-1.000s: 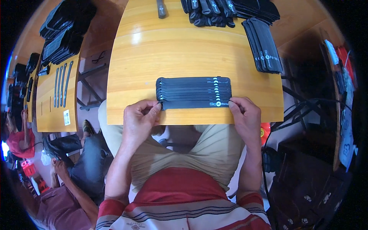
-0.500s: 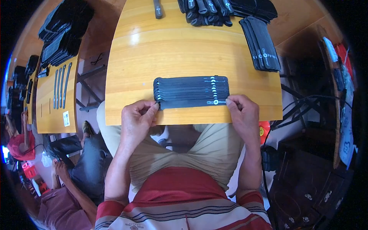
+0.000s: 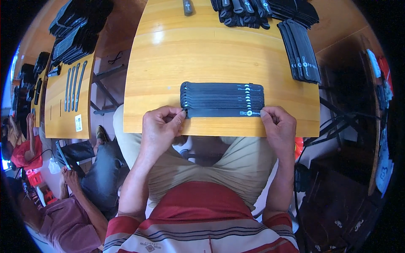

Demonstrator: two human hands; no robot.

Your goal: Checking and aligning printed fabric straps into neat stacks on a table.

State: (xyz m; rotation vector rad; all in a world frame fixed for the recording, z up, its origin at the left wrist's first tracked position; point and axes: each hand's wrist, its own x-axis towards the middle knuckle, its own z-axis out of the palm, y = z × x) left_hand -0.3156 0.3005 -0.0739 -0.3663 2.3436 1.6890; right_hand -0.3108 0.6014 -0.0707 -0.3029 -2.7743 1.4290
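Overlapping black fabric straps (image 3: 219,100) lie side by side in a fanned row near the table's front edge, with pale printed marks toward their right ends. My left hand (image 3: 162,124) pinches the left end of the nearest strap (image 3: 215,113) between thumb and fingers. At that strap's right end, the thumb and curled fingers of my right hand (image 3: 278,126) grip its corner. The strap stretches flat between both hands, against the rest of the row.
Bundled straps (image 3: 242,14) sit at the table's far side, and a fanned stack (image 3: 300,50) lies far right. One loose strap (image 3: 187,7) is at the far edge. On the left, a second table (image 3: 59,122) carries piled straps (image 3: 76,42); a co-worker (image 3: 71,219) sits beside it.
The view has shifted, so the table appears farther right. My hands keep their pinch on the strap's two ends. A strap now shows upright at the co-worker's hands.
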